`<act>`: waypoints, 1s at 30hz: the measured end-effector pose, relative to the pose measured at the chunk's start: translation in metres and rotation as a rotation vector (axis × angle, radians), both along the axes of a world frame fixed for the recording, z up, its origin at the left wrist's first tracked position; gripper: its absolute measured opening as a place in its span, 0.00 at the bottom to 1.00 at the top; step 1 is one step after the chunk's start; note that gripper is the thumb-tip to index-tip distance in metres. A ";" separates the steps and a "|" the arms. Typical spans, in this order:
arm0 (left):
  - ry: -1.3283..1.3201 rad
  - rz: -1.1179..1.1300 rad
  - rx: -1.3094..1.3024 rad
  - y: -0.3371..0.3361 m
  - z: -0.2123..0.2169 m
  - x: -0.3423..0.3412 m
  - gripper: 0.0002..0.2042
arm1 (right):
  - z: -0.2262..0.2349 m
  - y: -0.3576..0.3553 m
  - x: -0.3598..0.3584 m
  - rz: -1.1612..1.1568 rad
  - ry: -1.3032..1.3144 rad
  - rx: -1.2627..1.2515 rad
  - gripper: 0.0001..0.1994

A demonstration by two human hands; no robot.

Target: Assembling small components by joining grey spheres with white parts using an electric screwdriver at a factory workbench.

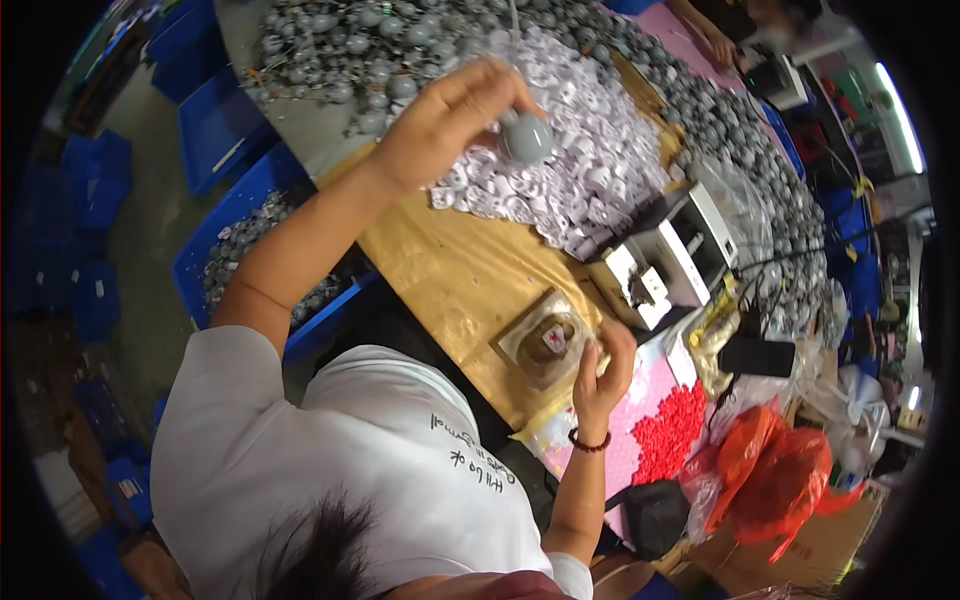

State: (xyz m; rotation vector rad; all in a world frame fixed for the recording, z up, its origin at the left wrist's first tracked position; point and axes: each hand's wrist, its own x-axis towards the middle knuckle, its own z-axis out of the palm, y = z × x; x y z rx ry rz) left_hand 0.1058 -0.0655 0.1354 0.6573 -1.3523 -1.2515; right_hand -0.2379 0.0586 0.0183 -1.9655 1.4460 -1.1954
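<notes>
My left hand (445,125) is raised over the far part of the table, its fingers closed around a glossy grey ball-shaped part (527,140). Below it spreads a heap of small flat white plastic pieces (570,130). My right hand (608,375), with a dark bead bracelet at the wrist, is beside a square fixture block (520,345). Its fingers are curled in; whatever lies between them is hidden or too small to name. In the round recess of the block sits a small white piece with a red mark (553,338).
Behind the white heap lie many grey ball parts (390,40). A white-and-black boxy device (670,265) stands right of the fixture. Red pieces (668,435), a black phone (757,356) and red bags (765,465) are to the right. A blue bin (190,265) holds grey parts at left.
</notes>
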 end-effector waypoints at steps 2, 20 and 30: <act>0.176 -0.273 0.090 0.017 0.002 -0.039 0.13 | 0.037 -0.015 0.013 0.035 0.054 -0.131 0.22; -0.208 -0.475 0.562 0.124 -0.119 -0.126 0.29 | 0.011 0.031 -0.012 0.074 -0.533 1.023 0.10; -0.543 -0.252 0.162 0.126 -0.147 -0.129 0.21 | -0.009 0.022 0.002 0.098 0.163 0.178 0.10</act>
